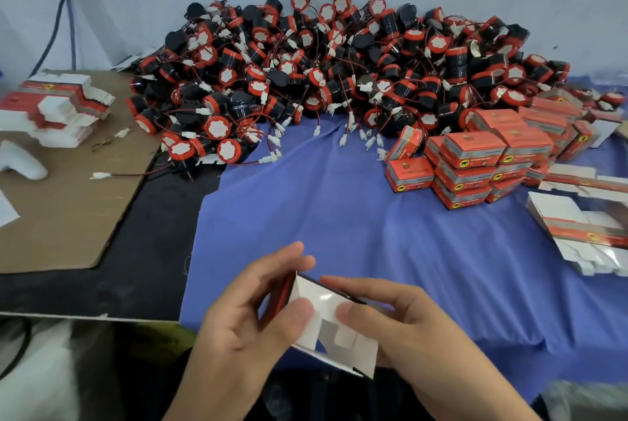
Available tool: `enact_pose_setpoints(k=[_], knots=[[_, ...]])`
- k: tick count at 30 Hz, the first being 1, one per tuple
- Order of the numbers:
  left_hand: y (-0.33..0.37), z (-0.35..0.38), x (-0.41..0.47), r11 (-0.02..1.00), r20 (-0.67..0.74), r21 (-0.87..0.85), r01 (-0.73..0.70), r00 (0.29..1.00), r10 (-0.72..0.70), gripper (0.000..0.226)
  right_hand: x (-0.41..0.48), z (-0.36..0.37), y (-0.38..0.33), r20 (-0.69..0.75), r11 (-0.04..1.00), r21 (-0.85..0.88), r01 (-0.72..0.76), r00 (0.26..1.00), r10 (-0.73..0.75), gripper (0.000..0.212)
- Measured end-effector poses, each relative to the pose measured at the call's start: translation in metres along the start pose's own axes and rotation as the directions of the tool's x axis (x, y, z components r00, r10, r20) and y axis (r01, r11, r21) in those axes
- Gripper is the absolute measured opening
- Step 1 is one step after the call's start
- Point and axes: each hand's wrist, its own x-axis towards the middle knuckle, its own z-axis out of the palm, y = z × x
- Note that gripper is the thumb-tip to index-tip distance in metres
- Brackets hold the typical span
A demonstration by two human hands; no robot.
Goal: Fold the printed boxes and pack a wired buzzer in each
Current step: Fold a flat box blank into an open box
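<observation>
1. both hands hold one printed box blank (324, 300) low and close to the body, over the near edge of the worktop (153, 267), white inner face up; i judge the step in hand to be opening it into a sleeve.
2. the left hand (251, 318) pinches the blank's left side, thumb on the white face, fingers curled behind the red printed wall; the right hand (407, 322) pinches the right side, thumb on the white face, forefinger along the top edge; gripping from both sides probably lets the creases be squeezed open.
3. the end flaps point toward the person, not yet tucked.
4. the heap of wired buzzers (339, 64) lies on the blue cloth (339, 217) against the far wall; it looks within a forward reach for filling.
5. packed boxes (475, 162) are stacked at right, well apart from the flat blanks (57, 111) on the cardboard sheet (68, 210) at left; this likely keeps done and undone work separate.
</observation>
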Motion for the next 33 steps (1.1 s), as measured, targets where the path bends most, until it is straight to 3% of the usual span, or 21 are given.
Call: enact_pose_setpoints(k=[4, 8, 11, 14, 19, 21, 23, 26, 28, 31, 33], knots=[[-0.009, 0.001, -0.001, 0.999, -0.157, -0.019, -0.030, 0.987, 0.026, 0.040, -0.001, 0.012, 0.014, -0.174, 0.989, -0.049, 0.141, 0.974, -0.148, 0.018], [-0.008, -0.005, 0.004, 0.989, -0.247, -0.145, -0.038, 0.969, 0.001, 0.046, -0.005, 0.014, 0.022, -0.084, 0.957, 0.238, 0.168, 0.985, -0.152, 0.036], [-0.005, -0.004, 0.008, 0.982, -0.277, -0.177, -0.065, 0.961, 0.013, 0.044, -0.008, 0.012, 0.028, -0.035, 0.894, 0.365, 0.261, 0.963, -0.266, 0.060], [-0.006, 0.001, 0.009, 0.971, -0.262, -0.230, -0.068, 0.965, 0.005, 0.045, -0.006, 0.012, 0.028, -0.101, 0.887, 0.246, 0.391, 0.920, -0.378, 0.047], [-0.006, 0.019, 0.003, 0.989, -0.211, -0.108, -0.096, 0.975, 0.072, 0.032, -0.001, 0.014, 0.036, -0.328, 0.845, 0.120, 0.521, 0.824, -0.462, 0.036], [-0.006, 0.025, 0.004, 0.986, -0.228, -0.044, -0.159, 0.963, 0.145, 0.023, -0.001, 0.012, 0.039, -0.329, 0.818, 0.040, 0.574, 0.781, -0.531, 0.022], [-0.008, 0.028, 0.008, 0.985, -0.301, -0.091, -0.150, 0.947, 0.116, 0.020, -0.004, 0.009, 0.037, -0.239, 0.791, -0.041, 0.610, 0.763, -0.601, 0.010], [-0.009, 0.032, 0.015, 0.963, -0.354, -0.255, -0.090, 0.935, -0.006, 0.026, -0.011, -0.001, 0.036, -0.095, 0.788, -0.111, 0.605, 0.783, -0.615, 0.048], [-0.007, 0.038, 0.019, 0.949, -0.318, -0.307, -0.074, 0.948, -0.028, 0.027, -0.010, -0.001, 0.033, -0.144, 0.792, -0.127, 0.597, 0.779, -0.611, 0.046], [-0.003, 0.050, 0.020, 0.940, -0.224, -0.340, -0.031, 0.974, -0.048, 0.030, -0.004, 0.005, 0.028, -0.347, 0.780, -0.030, 0.625, 0.725, -0.595, 0.027], [-0.001, 0.056, 0.022, 0.948, -0.204, -0.316, -0.049, 0.979, -0.017, 0.035, 0.000, 0.007, 0.024, -0.408, 0.772, 0.037, 0.634, 0.715, -0.568, 0.032]])
